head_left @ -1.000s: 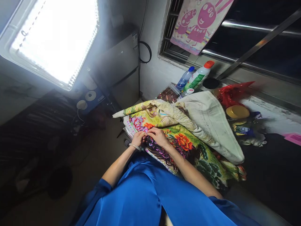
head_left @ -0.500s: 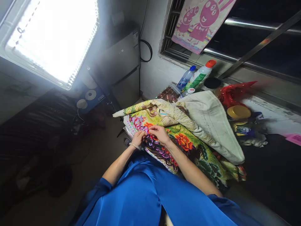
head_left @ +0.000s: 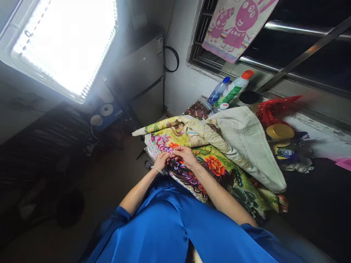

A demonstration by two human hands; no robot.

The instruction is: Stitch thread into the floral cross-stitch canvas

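Observation:
A large embroidered cloth with bright flowers [head_left: 219,164] lies across my lap and the table, its far part folded back to show the pale underside [head_left: 246,142]. My left hand [head_left: 161,160], with a bangle on the wrist, pinches the cloth's near edge. My right hand [head_left: 186,156] rests on the cloth just beside it, fingers curled and pinched together at the same spot. Whatever the right fingertips hold is too small to make out. Both hands touch near a pink flower.
Two plastic bottles [head_left: 229,89] stand by the window sill at the back. A red bag [head_left: 274,107], a yellow lid [head_left: 280,131] and small clutter lie to the right. A bright lamp panel [head_left: 63,44] hangs at upper left; a grey cabinet [head_left: 142,80] stands behind.
My right hand rose slightly over the cloth and came back down beside the left. The left hand has kept its place.

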